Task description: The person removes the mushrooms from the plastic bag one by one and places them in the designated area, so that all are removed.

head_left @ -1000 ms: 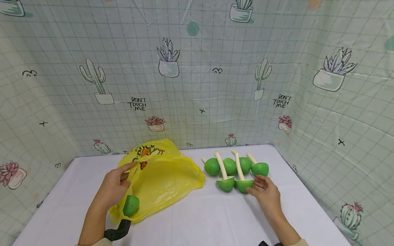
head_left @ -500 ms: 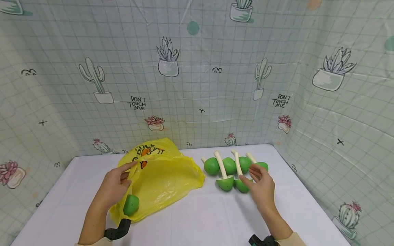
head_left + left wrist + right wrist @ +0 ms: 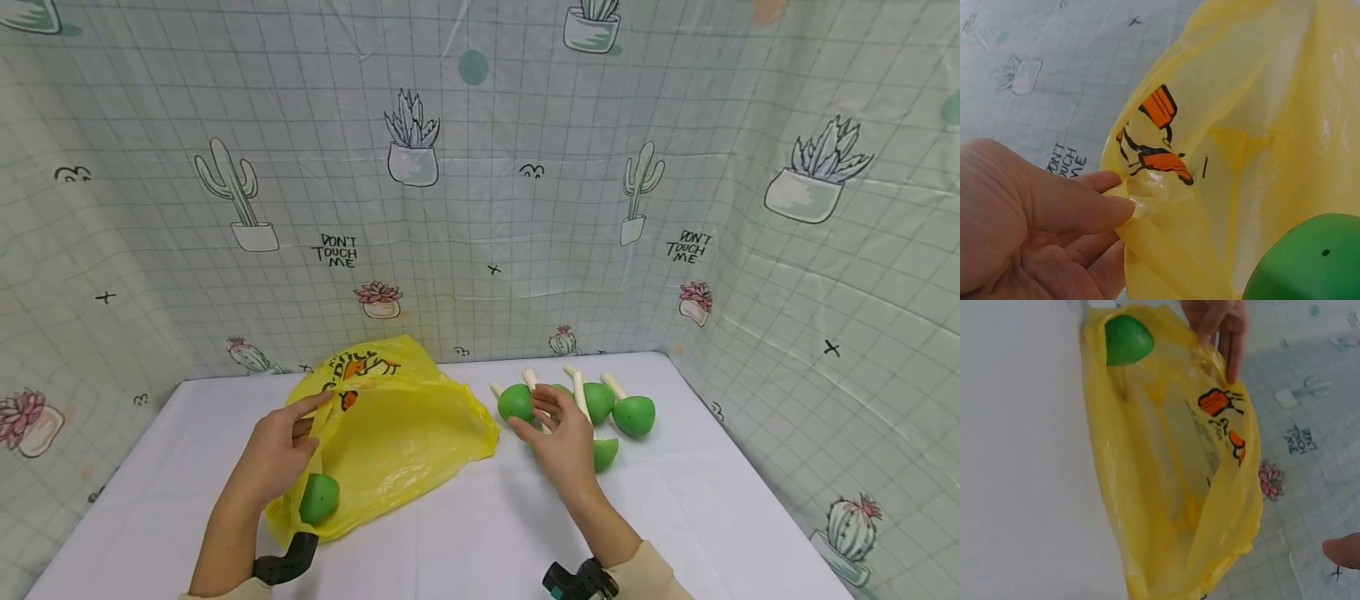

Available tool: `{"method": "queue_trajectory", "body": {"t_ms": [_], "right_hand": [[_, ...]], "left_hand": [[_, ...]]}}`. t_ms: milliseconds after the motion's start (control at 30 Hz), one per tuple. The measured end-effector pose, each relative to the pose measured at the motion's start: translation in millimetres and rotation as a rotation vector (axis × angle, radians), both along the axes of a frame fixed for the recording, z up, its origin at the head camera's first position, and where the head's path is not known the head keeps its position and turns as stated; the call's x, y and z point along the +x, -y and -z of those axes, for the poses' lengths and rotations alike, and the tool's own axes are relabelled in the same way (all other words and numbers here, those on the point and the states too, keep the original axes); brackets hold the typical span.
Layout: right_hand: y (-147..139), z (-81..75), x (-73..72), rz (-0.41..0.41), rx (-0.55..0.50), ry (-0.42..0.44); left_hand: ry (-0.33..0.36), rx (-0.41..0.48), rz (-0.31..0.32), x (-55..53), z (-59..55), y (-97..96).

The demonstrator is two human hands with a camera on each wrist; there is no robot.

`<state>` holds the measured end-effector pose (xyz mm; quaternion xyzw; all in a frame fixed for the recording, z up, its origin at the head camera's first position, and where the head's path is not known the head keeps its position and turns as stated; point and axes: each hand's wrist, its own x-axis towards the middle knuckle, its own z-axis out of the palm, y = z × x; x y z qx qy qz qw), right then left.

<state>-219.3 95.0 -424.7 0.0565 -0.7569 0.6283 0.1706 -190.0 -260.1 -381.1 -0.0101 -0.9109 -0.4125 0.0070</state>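
My left hand [image 3: 273,454] pinches the upper rim of a yellow plastic bag [image 3: 420,425] between thumb and fingers, keeping its mouth spread. In the left wrist view the thumb presses a fold of the film beside an orange print. A green, dome-capped toy [image 3: 1129,340] lies inside the near left corner of the bag. Over the group of green toy mushrooms with cream stems hovers my right hand [image 3: 558,446], fingers relaxed and thumb apart, holding nothing visible. It partly covers the mushrooms behind it; one back mushroom [image 3: 516,403] shows beside its fingertips.
More mushrooms lie to the right, including one at the far right [image 3: 633,415] and a front one [image 3: 606,454]. The white tablecloth [image 3: 450,542] covers the table, and a cactus-printed curtain [image 3: 487,208] rises behind and at both sides.
My right hand has moved left from the right-hand mushrooms to the left part of the group, hovering over it. The mushrooms keep their places. My left hand keeps hold of the bag.
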Motion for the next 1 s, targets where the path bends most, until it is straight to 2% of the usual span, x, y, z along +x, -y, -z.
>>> {"method": "queue_trajectory", "body": {"t_ms": [300,533,767,1000], "right_hand": [[51,-1.7,2.9,-0.112,-0.001,-0.003],[86,0.8,10.7,-0.192,0.028,0.020],[119,5.9,19.0,-0.260,0.044,0.079],[149,14.9,28.3,-0.319,0.044,0.123]], "left_hand": [[0.002,0.003,-0.002,0.5,-0.4,1.2],[-0.009,-0.005,0.001,0.7,-1.2,2.0],[-0.005,0.000,-0.008,1.9,-2.3,1.9],[-0.032,-0.005,-0.001,1.9,-1.0,1.7]]}}
